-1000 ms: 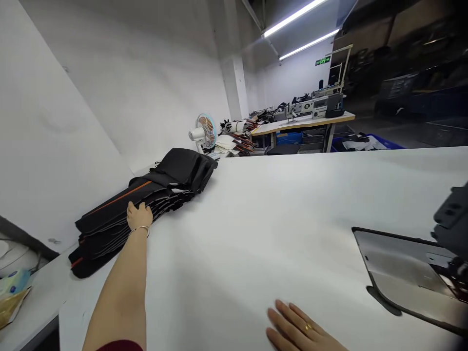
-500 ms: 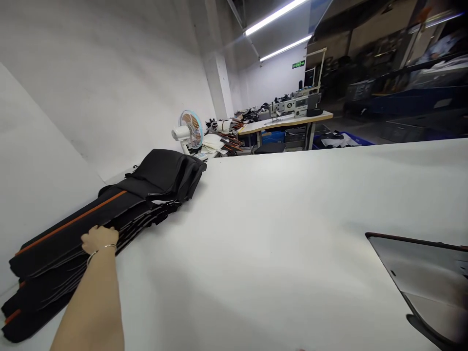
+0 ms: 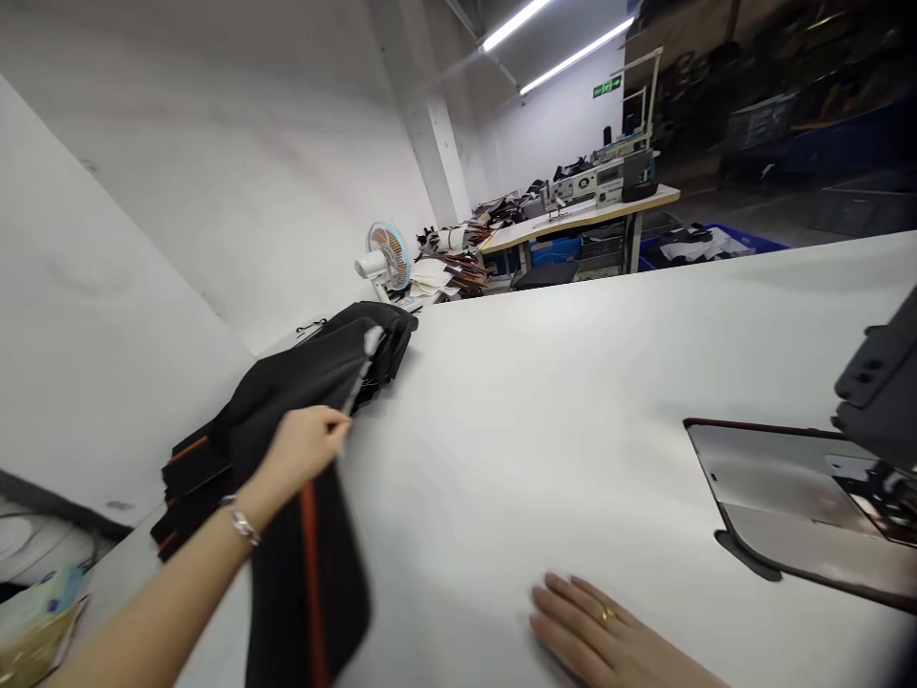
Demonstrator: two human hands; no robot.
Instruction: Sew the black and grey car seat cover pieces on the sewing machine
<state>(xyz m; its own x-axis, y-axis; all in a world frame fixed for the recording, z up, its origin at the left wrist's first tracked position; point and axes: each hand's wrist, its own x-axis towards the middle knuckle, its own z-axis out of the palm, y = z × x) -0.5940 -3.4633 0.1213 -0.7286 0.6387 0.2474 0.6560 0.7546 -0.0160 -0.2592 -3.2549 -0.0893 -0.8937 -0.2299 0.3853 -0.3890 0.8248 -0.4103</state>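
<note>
My left hand [image 3: 308, 441] is closed on the edge of a black fabric panel [image 3: 301, 368] with an orange stripe. The panel is lifted off the pile and hangs over the white table, its lower end blurred by motion. Behind it lies the stack of black fabric panels [image 3: 193, 468], with orange strips showing at some ends. My right hand [image 3: 598, 635], with a ring on one finger, rests on the white table [image 3: 487, 459] with its fingers stretched out and holds nothing.
At the right, a metal plate [image 3: 759, 463] is set into the table below a dark grey machine head [image 3: 881, 382]. A fan [image 3: 387, 256] stands beyond the table. Farther back, a sewing machine [image 3: 602, 182] sits on another table beside a blue bin [image 3: 745, 239].
My left hand has taken a panel from the stack and moved right with it. My right hand has come into view on the table. The view has shifted to the right.
</note>
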